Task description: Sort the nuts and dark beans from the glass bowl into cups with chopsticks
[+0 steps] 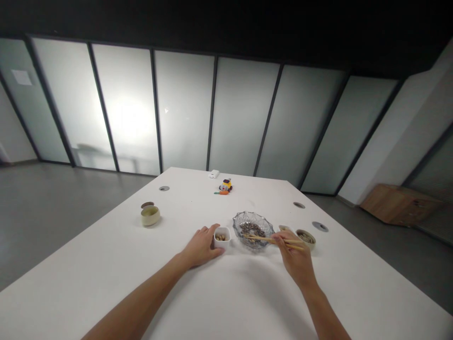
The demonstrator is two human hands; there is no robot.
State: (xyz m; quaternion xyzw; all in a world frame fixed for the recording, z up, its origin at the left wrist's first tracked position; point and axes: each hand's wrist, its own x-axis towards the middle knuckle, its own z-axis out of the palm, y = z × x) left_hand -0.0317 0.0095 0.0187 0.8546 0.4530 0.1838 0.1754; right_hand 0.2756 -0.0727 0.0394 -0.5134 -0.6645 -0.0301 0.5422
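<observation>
My left hand (203, 246) curls round the left side of a small white square bowl (222, 244), its thumb at the near side and its fingers at the far side. Light-brown nut-like pieces (221, 237) lie in that bowl. In my right hand (296, 259) is a pair of wooden chopsticks (264, 238), their tips low inside a clear glass bowl (271, 226) with a scalloped rim. Dark seeds (256, 229) cover much of its bottom, with a few lighter pieces near the tips. Whether the tips grip a piece is too small to tell.
Right of the glass bowl stands a round tin (311, 243), partly behind my right hand. An open pale-green tin (150, 217) and a lid (147, 205) are at the left. Farther back are a toy vehicle (226, 184), a toy carrot (223, 192) and a white object (214, 174).
</observation>
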